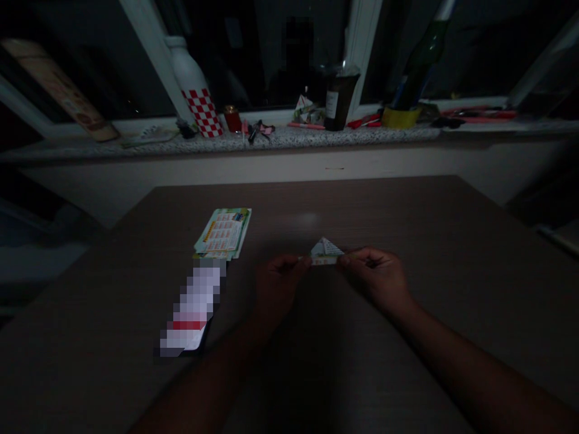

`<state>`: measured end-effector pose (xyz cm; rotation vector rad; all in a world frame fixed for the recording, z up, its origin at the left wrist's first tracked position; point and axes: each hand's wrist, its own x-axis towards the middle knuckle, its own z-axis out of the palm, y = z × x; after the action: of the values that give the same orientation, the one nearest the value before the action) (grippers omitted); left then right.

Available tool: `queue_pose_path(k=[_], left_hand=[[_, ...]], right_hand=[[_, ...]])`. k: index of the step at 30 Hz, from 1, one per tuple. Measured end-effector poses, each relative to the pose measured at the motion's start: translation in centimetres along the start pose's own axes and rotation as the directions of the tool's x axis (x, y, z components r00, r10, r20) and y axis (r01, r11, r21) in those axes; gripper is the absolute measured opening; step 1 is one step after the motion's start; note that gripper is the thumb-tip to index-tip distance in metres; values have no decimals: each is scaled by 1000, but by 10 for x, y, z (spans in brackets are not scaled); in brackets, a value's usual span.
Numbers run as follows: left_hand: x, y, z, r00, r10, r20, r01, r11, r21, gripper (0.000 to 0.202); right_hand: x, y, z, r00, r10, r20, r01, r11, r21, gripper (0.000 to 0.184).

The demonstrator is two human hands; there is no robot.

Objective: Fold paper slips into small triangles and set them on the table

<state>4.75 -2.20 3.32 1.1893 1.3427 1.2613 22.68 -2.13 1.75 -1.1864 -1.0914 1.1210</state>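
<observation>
A small folded piece of printed paper [324,251], triangular at the top, is held just above the brown table [407,217]. My left hand [279,278] pinches its left end with closed fingers. The paper's right end is pinched by my right hand [374,272], fingers curled. Both forearms reach in from the bottom edge. The scene is dim.
A stack of green printed sheets [224,232] lies left of my hands, with a blurred flat object [192,310] below it. On the windowsill [280,140] behind stand a red-checked white bottle [195,90], a dark jar [338,99], a green bottle [418,66], yellow tape [400,116] and small clutter.
</observation>
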Motion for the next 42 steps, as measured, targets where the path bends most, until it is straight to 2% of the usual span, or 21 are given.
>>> queue_pose_path(k=[9, 14, 19, 24, 38, 42], left_hand=[[3, -9, 0, 1000, 0, 13, 1, 992, -128, 17], [4, -12, -1, 993, 4, 116, 15, 986, -168, 23], [1, -8, 2, 972, -18, 233, 43, 994, -103, 36], [-1, -7, 3, 964, -75, 255, 89, 995, -46, 43], [3, -10, 3, 937, -136, 320, 179, 978, -108, 35], [3, -9, 2, 934, -128, 335, 164, 983, -81, 29]], right_hand=[[0, 3, -1, 1000, 16, -11, -16, 1000, 3, 22], [0, 0, -1, 1000, 14, 9, -13, 999, -49, 21], [-3, -3, 3, 999, 7, 45, -3, 995, -97, 22], [-4, -2, 5, 997, -35, 76, 46, 987, -153, 26], [-5, 0, 3, 995, -64, 78, 76, 984, -161, 25], [-5, 0, 3, 996, -55, 73, 66, 985, -158, 24]])
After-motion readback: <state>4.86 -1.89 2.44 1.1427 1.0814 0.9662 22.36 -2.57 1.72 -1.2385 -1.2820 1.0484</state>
